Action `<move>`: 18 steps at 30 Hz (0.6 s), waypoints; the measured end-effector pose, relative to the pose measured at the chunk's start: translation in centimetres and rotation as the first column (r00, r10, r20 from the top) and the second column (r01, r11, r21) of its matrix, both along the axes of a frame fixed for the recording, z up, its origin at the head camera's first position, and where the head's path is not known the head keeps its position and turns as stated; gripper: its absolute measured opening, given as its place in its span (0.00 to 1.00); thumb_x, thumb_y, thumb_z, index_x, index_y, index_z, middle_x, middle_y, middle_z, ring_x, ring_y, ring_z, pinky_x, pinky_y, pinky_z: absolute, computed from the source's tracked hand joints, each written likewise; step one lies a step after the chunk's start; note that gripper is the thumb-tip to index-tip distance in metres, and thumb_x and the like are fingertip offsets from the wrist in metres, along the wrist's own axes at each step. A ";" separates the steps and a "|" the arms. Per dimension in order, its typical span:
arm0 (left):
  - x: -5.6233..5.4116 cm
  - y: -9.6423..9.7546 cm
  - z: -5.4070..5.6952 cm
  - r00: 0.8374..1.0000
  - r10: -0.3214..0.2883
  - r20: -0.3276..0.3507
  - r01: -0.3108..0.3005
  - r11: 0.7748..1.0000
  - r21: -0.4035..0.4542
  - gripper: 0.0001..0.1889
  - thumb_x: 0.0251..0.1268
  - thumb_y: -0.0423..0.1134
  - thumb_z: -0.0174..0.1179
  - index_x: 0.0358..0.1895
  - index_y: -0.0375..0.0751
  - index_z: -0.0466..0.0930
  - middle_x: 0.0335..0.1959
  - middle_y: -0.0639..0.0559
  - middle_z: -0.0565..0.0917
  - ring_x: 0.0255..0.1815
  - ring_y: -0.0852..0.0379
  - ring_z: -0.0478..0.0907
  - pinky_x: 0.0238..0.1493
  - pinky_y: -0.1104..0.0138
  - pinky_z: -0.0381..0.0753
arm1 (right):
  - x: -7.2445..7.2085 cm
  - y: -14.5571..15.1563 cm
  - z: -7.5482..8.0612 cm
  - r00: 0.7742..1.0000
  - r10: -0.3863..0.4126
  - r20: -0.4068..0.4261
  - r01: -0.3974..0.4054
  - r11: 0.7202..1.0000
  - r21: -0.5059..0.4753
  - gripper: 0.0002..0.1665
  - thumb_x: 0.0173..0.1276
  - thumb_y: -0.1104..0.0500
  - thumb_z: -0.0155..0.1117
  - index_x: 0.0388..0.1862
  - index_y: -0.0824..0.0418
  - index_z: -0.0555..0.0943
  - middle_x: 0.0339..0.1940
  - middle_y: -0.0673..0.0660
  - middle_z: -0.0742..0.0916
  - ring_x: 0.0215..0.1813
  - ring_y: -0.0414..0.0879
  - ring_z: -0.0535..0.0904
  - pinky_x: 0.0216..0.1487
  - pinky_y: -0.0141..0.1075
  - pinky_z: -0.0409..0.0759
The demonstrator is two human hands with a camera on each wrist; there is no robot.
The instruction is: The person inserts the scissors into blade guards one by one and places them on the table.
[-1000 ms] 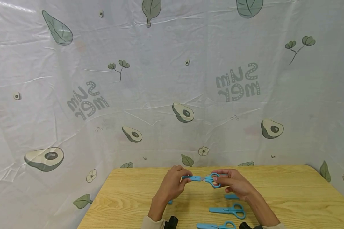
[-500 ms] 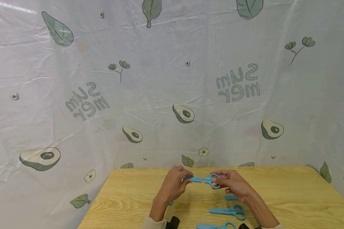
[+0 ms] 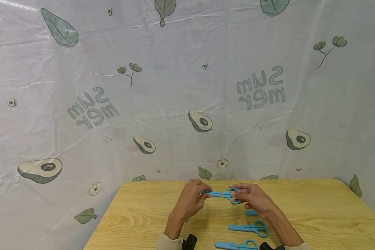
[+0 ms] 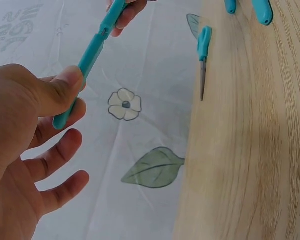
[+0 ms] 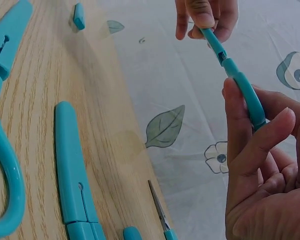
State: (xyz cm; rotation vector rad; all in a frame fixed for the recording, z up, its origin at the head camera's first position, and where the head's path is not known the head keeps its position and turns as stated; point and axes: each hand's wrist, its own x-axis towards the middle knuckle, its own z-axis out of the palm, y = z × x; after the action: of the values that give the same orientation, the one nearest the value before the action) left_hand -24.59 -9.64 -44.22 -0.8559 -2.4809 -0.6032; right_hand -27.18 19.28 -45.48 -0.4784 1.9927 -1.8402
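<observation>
Both hands are raised above the table, joined by one pair of light-blue scissors (image 3: 226,195). My left hand (image 3: 188,200) pinches the blue blade cover (image 3: 215,194) between thumb and forefinger, its other fingers spread in the left wrist view. My right hand (image 3: 257,200) grips the scissors by the finger loops, thumb on top. The cover is over most of the blades; a narrow sliver of blade shows between cover and handle. In the right wrist view, the cover (image 5: 213,44) and the scissors' handle (image 5: 247,95) stand almost in line.
Covered scissors (image 3: 244,228) lie on the wooden table (image 3: 143,208), with another covered pair (image 3: 228,245) nearer me. Bare-bladed scissors (image 4: 203,55) lie near the far edge. A loose blue piece (image 5: 79,16) lies on the left side. A printed curtain (image 3: 175,86) hangs behind the table.
The gap between cover and handle has narrowed, as my left hand shifted slightly right with the cover. My right hand has stayed nearly in place.
</observation>
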 end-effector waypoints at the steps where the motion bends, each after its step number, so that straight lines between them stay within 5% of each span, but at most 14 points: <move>1: 0.0 0.0 -0.1 1.000 0.002 0.003 -0.002 1.000 0.001 0.07 0.73 0.42 0.68 0.48 0.47 0.92 0.40 0.53 0.85 0.39 0.58 0.75 0.45 0.68 0.77 | 0.0 0.0 0.0 1.000 -0.003 -0.001 0.003 1.000 0.000 0.35 0.82 0.53 0.65 0.78 0.72 0.71 0.38 0.46 0.93 0.41 0.40 0.89 0.28 0.30 0.70; 18: 0.3 0.7 -0.2 0.999 0.020 -0.047 -0.021 0.999 -0.026 0.07 0.70 0.42 0.71 0.47 0.48 0.92 0.40 0.55 0.86 0.39 0.58 0.76 0.45 0.68 0.77 | 0.3 -0.8 -0.3 1.000 -0.011 -0.024 0.011 1.000 -0.003 0.37 0.84 0.53 0.63 0.80 0.74 0.67 0.37 0.47 0.92 0.39 0.40 0.87 0.27 0.30 0.72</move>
State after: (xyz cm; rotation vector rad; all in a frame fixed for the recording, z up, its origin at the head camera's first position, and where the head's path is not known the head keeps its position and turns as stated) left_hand -24.34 -8.96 -44.43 -0.8440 -2.4578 -0.5384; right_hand -26.91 18.43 -45.77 -0.4928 2.0122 -1.8528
